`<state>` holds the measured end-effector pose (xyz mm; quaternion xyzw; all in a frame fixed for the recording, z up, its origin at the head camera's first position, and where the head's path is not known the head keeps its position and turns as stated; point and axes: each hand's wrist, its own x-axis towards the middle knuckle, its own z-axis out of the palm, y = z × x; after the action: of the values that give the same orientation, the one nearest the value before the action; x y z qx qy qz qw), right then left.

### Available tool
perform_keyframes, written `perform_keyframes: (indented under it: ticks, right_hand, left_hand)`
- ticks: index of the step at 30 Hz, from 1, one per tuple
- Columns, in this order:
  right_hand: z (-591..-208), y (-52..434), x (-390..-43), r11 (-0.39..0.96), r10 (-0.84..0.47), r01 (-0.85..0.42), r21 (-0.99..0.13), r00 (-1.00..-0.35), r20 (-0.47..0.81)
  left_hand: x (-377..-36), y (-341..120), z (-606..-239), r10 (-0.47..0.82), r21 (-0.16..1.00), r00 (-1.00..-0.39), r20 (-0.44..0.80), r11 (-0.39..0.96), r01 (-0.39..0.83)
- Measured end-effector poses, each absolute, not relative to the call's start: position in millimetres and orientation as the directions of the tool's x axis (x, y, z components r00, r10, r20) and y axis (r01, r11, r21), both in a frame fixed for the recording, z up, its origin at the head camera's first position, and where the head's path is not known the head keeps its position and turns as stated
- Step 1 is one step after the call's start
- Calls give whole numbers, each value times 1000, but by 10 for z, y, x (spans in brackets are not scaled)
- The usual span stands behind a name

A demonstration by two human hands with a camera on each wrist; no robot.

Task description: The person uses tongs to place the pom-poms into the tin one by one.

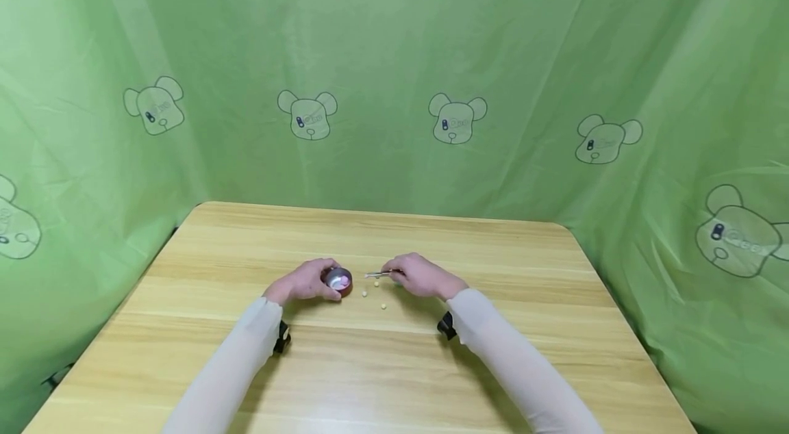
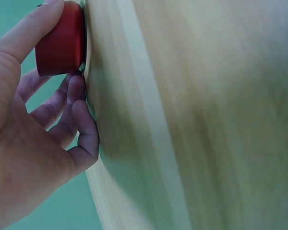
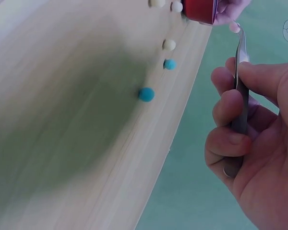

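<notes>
My left hand (image 1: 316,281) grips a small red cup (image 1: 339,280) with a shiny inside, which stands on the wooden table (image 1: 382,365). In the left wrist view, the thumb and curled fingers of the left hand (image 2: 57,111) hold the red cup (image 2: 60,40) by its sides. My right hand (image 1: 414,274) pinches metal tweezers (image 1: 377,274), whose tips point left toward the cup. In the right wrist view, the right hand (image 3: 230,112) holds the tweezers (image 3: 241,52) above the table. Small beads lie there: a blue bead (image 3: 146,94), a teal bead (image 3: 169,64) and a cream bead (image 3: 169,45).
More cream beads (image 3: 176,6) lie beside the red cup (image 3: 200,10). In the head view, loose beads (image 1: 383,306) sit between my hands. Green cloth with bear prints (image 1: 456,119) hangs around the table on three sides.
</notes>
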<state>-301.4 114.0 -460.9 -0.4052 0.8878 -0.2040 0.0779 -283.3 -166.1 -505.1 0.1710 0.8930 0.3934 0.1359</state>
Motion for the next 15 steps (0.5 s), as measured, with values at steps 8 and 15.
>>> perform_keyframes:
  ticks: [8,15]
  right_hand:
    - [-4589,1056,-3010,583,-765,-712,-391,-643,30]
    - [-4562,969,-3018,580,-768,-712,-397,-640,25]
  left_hand:
    - [-2832,-1665,-5064,409,743,-905,-114,640,195]
    - [-2843,-1661,-5062,407,744,-907,-111,639,195]
